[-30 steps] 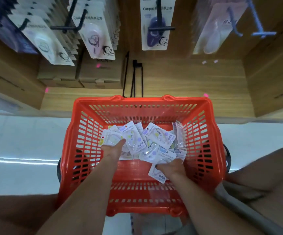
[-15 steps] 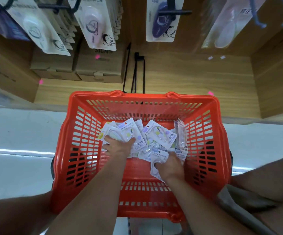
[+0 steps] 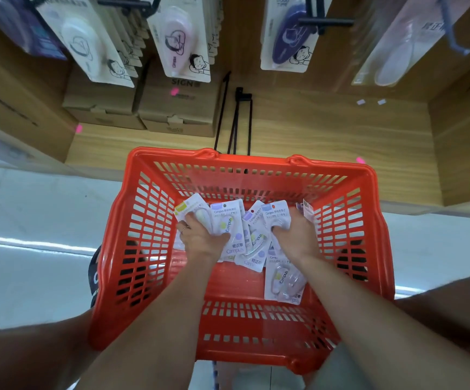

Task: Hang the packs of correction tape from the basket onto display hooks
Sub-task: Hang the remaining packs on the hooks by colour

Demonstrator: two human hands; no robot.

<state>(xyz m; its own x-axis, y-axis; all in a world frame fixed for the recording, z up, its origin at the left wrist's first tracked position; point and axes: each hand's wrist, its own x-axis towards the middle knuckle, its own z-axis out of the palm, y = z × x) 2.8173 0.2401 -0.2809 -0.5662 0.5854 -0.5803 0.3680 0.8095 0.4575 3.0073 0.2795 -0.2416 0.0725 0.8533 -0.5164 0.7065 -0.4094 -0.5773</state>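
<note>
Gathering stage: both hands are down in the red basket point(image 3: 380, 249), working the loose pile of correction tape packs point(image 3: 252, 240) lying across its far half. Left hand point(image 3: 202, 240) has its fingers curled round the top of the pack with the yellow tab point(image 3: 184, 208); grip closed on it. Right hand point(image 3: 297, 237) pinches the pack with the blue tab point(image 3: 277, 213) near its blister, grip likewise closed. One more pack point(image 3: 283, 280) lies flat just under the right wrist.

Judgement: pickup is in hand, nothing from this basket hung yet. To do it well, hold each card by its top edge so the hang hole stays clear, and square the cards face-up before lifting. Display hooks point(image 3: 325, 21) overhead already carry stock; match design to hook. Slippery blisters may slide if too many are grabbed.
</note>
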